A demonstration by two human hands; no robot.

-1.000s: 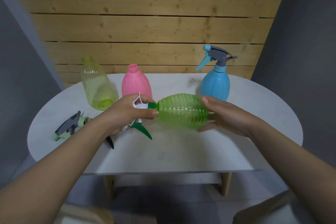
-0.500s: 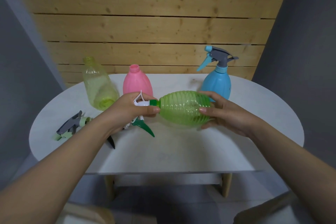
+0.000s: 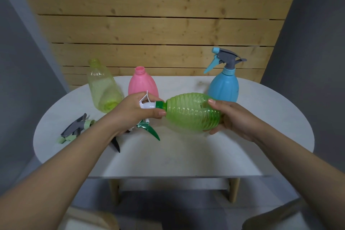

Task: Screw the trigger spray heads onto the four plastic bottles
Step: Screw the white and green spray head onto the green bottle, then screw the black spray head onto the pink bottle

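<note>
I hold a ribbed green bottle (image 3: 190,112) on its side above the table, neck pointing left. My right hand (image 3: 231,117) grips its base end. My left hand (image 3: 134,112) is closed around the white and green spray head (image 3: 149,105) sitting at the bottle's neck, its green trigger (image 3: 151,130) hanging down. A pink bottle (image 3: 142,85) and a yellow-green bottle (image 3: 102,87) stand behind with bare necks. The blue bottle (image 3: 223,87) at the back right carries a grey and blue spray head (image 3: 224,58).
A grey and pale green spray head (image 3: 76,129) lies on the left of the white oval table (image 3: 186,155). A dark trigger tip (image 3: 116,144) shows under my left forearm. A wooden slat wall stands behind the table.
The green bottle has shifted slightly up and right, and my right hand has regripped its base, fingers now wrapped further around. My left hand stays on the spray head.
</note>
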